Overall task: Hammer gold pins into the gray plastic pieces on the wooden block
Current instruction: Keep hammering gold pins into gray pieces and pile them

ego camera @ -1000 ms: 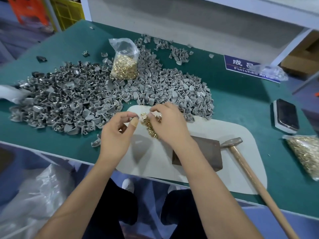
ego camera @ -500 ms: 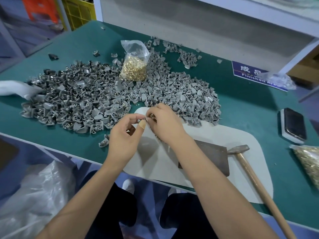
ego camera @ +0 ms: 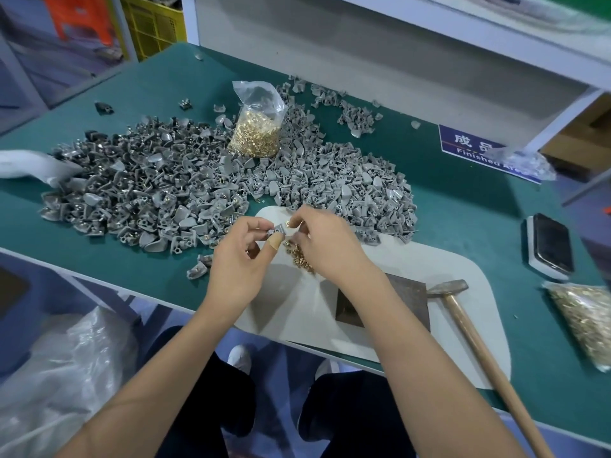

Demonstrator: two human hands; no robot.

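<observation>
My left hand [ego camera: 239,259] pinches a small gray plastic piece [ego camera: 277,230] between thumb and fingers, above the white mat [ego camera: 413,262]. My right hand [ego camera: 325,244] pinches a gold pin [ego camera: 291,223] right at that piece. A small heap of loose gold pins [ego camera: 299,257] lies on the mat under my hands. The dark wooden block [ego camera: 406,294] sits on the mat, partly hidden by my right forearm. A hammer [ego camera: 463,312] with a wooden handle lies to the block's right. A big pile of gray plastic pieces [ego camera: 198,190] covers the green table behind.
A clear bag of gold pins [ego camera: 258,130] stands in the pile. Another bag of pins [ego camera: 585,322] lies at the right edge, a phone [ego camera: 550,244] behind it. A blue "Finished Area" sign [ego camera: 469,145] and white shelf frame stand at the back right.
The hands have stayed together over the mat. The gray piece now shows between the left fingers, and the right fingers bring a pin to it. The view shifted slightly.
</observation>
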